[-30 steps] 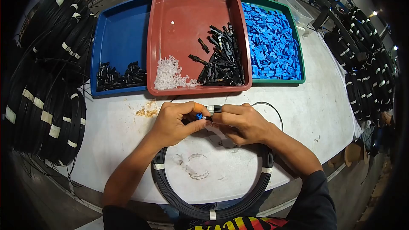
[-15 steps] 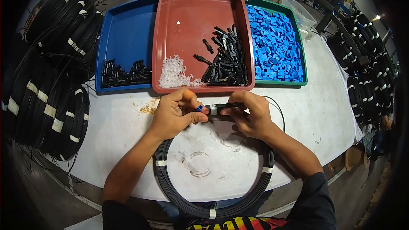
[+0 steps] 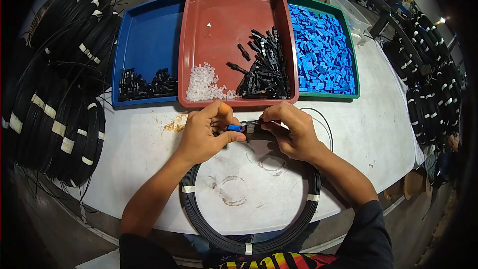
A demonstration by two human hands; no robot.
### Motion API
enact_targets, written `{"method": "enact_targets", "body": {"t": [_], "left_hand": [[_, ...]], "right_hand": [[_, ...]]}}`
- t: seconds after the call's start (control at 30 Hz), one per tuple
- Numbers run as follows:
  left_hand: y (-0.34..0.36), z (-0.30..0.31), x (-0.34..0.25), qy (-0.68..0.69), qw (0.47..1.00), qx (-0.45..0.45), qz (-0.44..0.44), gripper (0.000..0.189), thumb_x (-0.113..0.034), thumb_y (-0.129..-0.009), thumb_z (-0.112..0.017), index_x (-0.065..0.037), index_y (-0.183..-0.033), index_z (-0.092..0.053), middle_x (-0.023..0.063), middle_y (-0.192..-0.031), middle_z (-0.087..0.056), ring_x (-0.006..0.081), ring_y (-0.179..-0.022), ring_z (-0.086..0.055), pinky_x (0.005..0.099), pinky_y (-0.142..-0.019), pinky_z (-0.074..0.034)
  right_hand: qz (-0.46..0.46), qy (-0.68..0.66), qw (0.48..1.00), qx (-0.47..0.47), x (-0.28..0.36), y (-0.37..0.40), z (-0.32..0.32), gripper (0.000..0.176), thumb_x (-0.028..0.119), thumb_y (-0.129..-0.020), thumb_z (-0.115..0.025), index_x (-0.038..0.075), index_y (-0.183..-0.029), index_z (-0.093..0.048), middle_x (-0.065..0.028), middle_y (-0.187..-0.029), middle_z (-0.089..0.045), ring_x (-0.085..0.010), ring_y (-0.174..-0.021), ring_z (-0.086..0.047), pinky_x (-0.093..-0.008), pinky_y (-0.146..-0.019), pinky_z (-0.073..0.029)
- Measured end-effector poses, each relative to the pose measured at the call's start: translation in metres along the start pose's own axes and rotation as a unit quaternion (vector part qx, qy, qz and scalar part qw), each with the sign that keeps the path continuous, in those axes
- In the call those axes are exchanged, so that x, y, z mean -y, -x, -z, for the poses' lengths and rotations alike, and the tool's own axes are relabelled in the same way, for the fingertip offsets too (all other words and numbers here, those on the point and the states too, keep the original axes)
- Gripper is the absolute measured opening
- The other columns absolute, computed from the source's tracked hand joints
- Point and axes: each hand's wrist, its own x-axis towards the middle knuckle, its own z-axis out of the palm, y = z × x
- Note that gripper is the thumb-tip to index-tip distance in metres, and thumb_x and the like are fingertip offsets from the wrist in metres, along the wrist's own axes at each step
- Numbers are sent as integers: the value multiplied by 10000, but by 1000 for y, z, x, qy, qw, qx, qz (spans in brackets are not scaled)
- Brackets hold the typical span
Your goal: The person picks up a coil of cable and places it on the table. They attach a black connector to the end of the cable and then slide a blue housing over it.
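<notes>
My left hand point(image 3: 203, 133) pinches a small blue plastic piece point(image 3: 234, 128) between thumb and fingers. Held by the fingertips of my right hand point(image 3: 295, 130) is a slim black connector point(image 3: 253, 122), its near end right at the blue piece. Below both hands lies a coil of black cable point(image 3: 314, 184), bound with white tape bands and reaching over the table's front edge. A thin loop of the cable arcs out past my right hand.
A red tray point(image 3: 214, 15) holds black connectors and small whitish plastic bits. Beside it stand a blue tray point(image 3: 149, 30) with black parts and a green tray point(image 3: 356, 82) full of blue pieces. Taped cable coils point(image 3: 55, 119) are stacked at the left, more at the right.
The blue piece has turned in my left fingers and now shows its length. My right hand has shifted slightly up and left, tilting the connector. The coil lies as before.
</notes>
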Motion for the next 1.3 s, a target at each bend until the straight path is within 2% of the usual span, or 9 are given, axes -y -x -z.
{"method": "enact_targets", "body": {"t": [0.07, 0.33, 0.4, 0.6, 0.67, 0.7, 0.8, 0.9, 1.3], "left_hand": [[2, 1, -3, -28, 1000, 6, -7, 258, -16, -815, -855, 10, -984, -662, 49, -848, -722, 58, -727, -671, 211, -608, -541], [1, 2, -2, -57, 998, -5, -15, 206, -49, -824, -859, 18, -895, -677, 45, -848, -735, 43, -686, -647, 201, -594, -514], [2, 4, 0, -89, 995, 15, -39, 321, 38, -824, -833, 18, -1067, -624, 91, -946, -715, 93, -810, -688, 216, -667, -553], [4, 0, -7, -57, 998, -11, -3, 626, 43, -795, -848, 2, -1310, -494, 108, -965, -741, 103, -801, -712, 204, -633, -562], [4, -1, -11, -88, 996, -14, -22, 621, 35, -791, -853, 2, -1305, -505, 103, -952, -753, 102, -790, -718, 203, -632, -567], [4, -1, -12, -119, 992, -17, -42, 616, 28, -787, -858, 2, -1299, -516, 97, -939, -766, 101, -779, -725, 203, -631, -571], [4, 0, -13, -145, 987, -23, -72, 647, 0, -778, -874, -3, -1319, -518, 87, -921, -783, 96, -775, -732, 196, -639, -570], [5, -1, -13, -162, 983, -30, -75, 664, -24, -767, -889, -2, -1325, -528, 80, -909, -787, 91, -764, -730, 195, -641, -569], [6, -2, -10, -230, 963, -56, -127, 623, -97, -748, -922, -13, -1267, -588, 59, -867, -793, 68, -710, -720, 170, -606, -525]], "right_hand": [[-5, -19, 1000, -6, 1, 0, -1, 272, -115, -739, -698, 37, -956, -634, -99, -859, -648, -305, -837, -637, -396, -737, -487], [23, 31, 999, -19, 5, -3, 3, 220, -20, -741, -737, 63, -920, -640, -72, -846, -643, -264, -783, -608, -373, -722, -396], [23, 36, 999, -14, 5, -3, 4, 216, -10, -738, -743, 64, -913, -640, -67, -842, -641, -261, -773, -600, -370, -718, -386], [11, 37, 999, -12, 4, 1, 4, 227, -1, -750, -746, 47, -945, -639, -66, -840, -648, -263, -765, -585, -370, -712, -406], [-4, 4, 1000, -29, 1, 5, -1, 395, -20, -789, -745, 18, -1149, -586, -82, -844, -661, -247, -739, -622, -342, -676, -467], [-4, 4, 1000, -29, 0, 7, -2, 395, -20, -789, -745, 18, -1149, -586, -82, -844, -661, -247, -739, -622, -342, -676, -467], [-21, -64, 998, -7, -4, 9, -2, 798, -67, -825, -738, 14, -1462, -264, -115, -885, -677, -152, -737, -636, -263, -652, -469], [0, -74, 997, -35, -4, 7, -4, 758, -48, -826, -744, -9, -1442, -305, -129, -803, -654, -210, -689, -679, -282, -591, -494], [-29, -68, 997, -3, 0, 9, -4, 652, -33, -828, -756, 13, -1380, -411, -99, -803, -665, -196, -695, -668, -307, -596, -492]]}}
